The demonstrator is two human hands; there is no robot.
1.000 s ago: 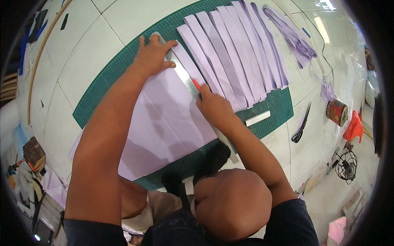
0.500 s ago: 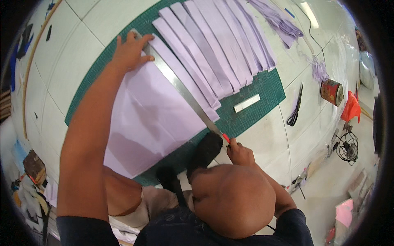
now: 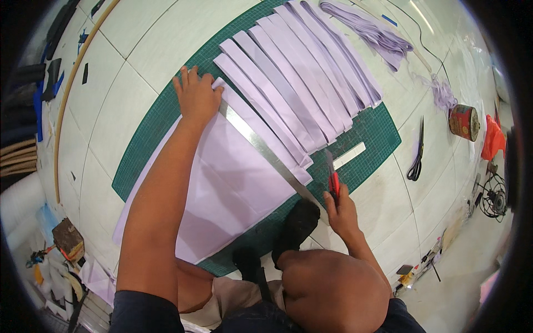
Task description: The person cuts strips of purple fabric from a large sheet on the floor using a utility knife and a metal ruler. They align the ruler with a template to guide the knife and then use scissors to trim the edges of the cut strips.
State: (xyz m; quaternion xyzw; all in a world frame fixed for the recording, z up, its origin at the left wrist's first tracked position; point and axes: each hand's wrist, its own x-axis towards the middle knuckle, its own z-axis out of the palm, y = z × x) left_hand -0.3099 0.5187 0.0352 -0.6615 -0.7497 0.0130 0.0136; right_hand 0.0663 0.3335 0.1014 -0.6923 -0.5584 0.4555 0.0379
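Observation:
My left hand (image 3: 197, 95) presses with spread fingers on the far end of a long steel ruler (image 3: 260, 146). Under the ruler lies folded lilac fabric (image 3: 222, 191) on a green cutting mat (image 3: 145, 152). A black-socked foot (image 3: 301, 220) of mine rests at the ruler's near end. My right hand (image 3: 343, 213) is closed around a red utility knife (image 3: 333, 186), its blade pointing away from me beside the ruler's near end. Right of the ruler, several folded lilac strips (image 3: 300, 75) lie side by side. A narrow cut strip borders the ruler.
A small white bar (image 3: 350, 156) lies on the mat's right part. Black scissors (image 3: 417, 155), a red tin (image 3: 463, 122) and bundled lilac strips (image 3: 375, 33) are on the tiled floor to the right. A long wooden rod (image 3: 69, 91) lies at the left.
My right hand has lifted the knife from the ruler's near end, and its blade now shows. My left hand remains at the ruler's far end, with its fingers shifted. The whole view has shifted.

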